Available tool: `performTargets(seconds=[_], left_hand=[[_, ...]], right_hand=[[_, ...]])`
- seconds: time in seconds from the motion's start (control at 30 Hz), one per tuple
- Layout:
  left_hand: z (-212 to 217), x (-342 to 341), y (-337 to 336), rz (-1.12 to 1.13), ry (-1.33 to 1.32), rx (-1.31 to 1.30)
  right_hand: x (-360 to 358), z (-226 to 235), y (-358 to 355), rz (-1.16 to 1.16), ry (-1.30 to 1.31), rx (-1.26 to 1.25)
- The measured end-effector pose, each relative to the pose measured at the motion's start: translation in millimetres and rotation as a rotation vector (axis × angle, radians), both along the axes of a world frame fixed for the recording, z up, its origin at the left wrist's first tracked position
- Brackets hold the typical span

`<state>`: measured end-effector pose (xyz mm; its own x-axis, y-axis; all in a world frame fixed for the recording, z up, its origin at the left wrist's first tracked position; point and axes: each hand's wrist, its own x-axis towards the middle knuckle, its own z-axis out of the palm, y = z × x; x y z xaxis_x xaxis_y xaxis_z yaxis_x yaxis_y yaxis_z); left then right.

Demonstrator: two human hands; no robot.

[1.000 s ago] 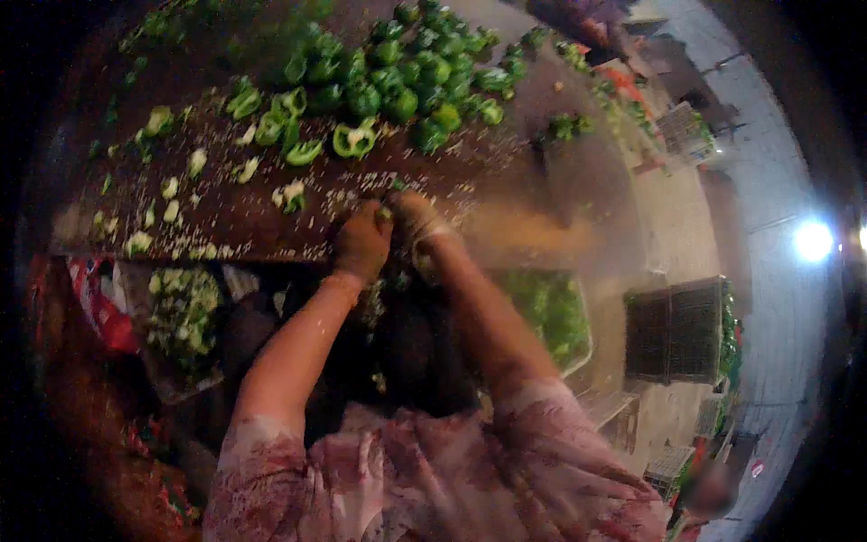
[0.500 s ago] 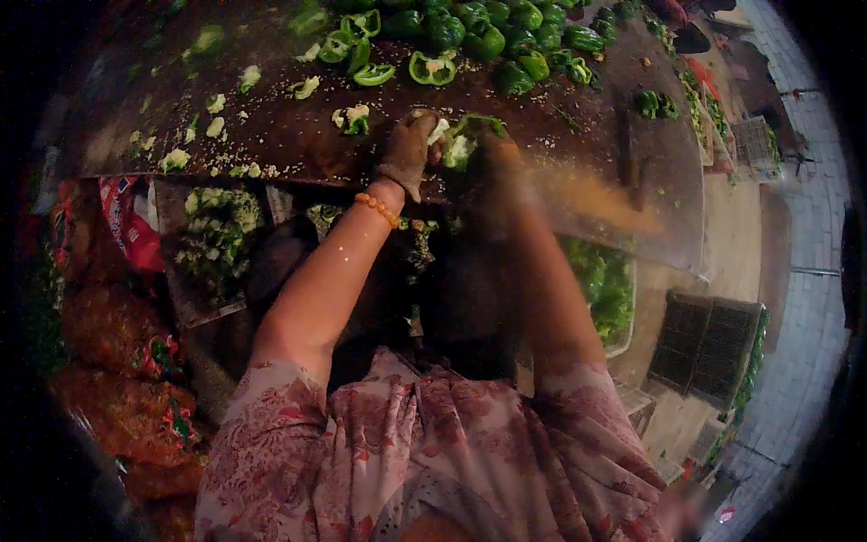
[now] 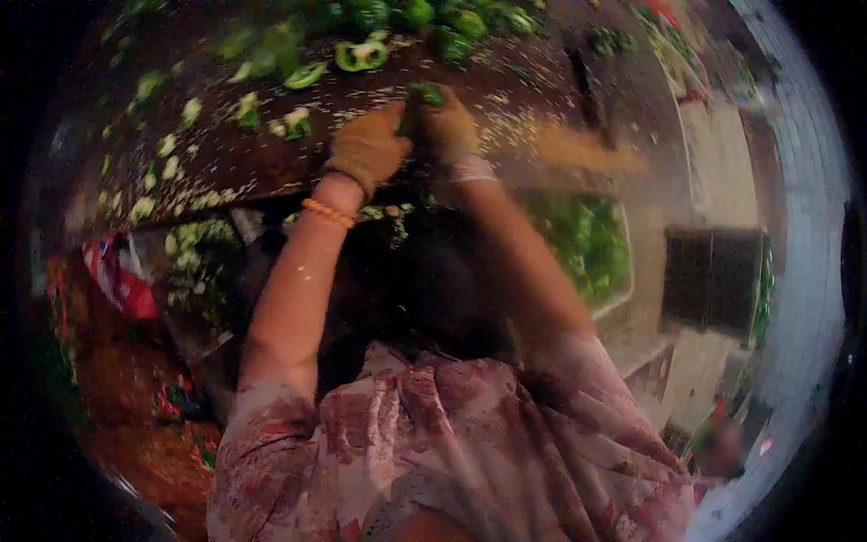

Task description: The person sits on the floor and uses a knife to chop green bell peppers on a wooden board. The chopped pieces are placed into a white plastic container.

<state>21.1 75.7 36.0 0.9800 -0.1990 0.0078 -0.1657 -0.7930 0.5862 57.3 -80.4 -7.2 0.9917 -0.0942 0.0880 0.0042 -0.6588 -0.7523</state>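
Both my hands wear tan gloves and are close together over the near part of the brown work table (image 3: 271, 167). My right hand (image 3: 451, 128) is closed on a green bell pepper (image 3: 432, 94), mostly hidden by the fingers. Just left of it, my left hand (image 3: 368, 144) has curled fingers turned toward the right hand. A dark green sliver shows at its fingertips, too blurred to make out. Pale pepper cores (image 3: 296, 123) and many seeds lie around the hands. Beyond them sits an open pepper half (image 3: 362, 56).
Whole green peppers (image 3: 465, 27) are heaped at the far side. Below the table's edge stand a crate of pepper scraps (image 3: 197, 262) at left and a pale-rimmed tub of green peppers (image 3: 582, 239) at right. Red mesh sacks (image 3: 135, 361) fill the left; a dark crate (image 3: 715, 275) stands right.
My hands have drawn closer together, and the left now shows the back of its glove. The pale core and opened pepper between them no longer show. The whole view has shifted.
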Motion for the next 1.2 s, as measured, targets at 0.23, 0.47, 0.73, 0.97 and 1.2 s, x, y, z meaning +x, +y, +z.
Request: performTargets(seconds=[0.23, 0.47, 0.73, 0.97, 1.2], left_hand=[[-19.9, -2.5, -14.7, 0.037, -0.006, 0.0], [-20.8, -24.3, -34.0, -0.073, -0.401, -0.013], [-27.3, -2.7, -13.3, 0.132, -0.516, 0.094], [-15.7, -37.0, -60.5, -0.194, -0.386, 0.149], [-15.0, -24.8, -42.1, -0.097, -0.438, -0.179]], right_hand=[[-26.1, 20.0, 9.0, -0.082, 0.205, 0.1], [-20.9, -7.9, -25.4, -0.143, 0.205, 0.112], [-43.8, -7.9, -110.0, -0.139, 0.116, 0.381], [-42.3, -38.3, -75.3, 0.027, -0.185, 0.041], [-32.8, 17.9, -25.3, -0.134, 0.135, 0.486]])
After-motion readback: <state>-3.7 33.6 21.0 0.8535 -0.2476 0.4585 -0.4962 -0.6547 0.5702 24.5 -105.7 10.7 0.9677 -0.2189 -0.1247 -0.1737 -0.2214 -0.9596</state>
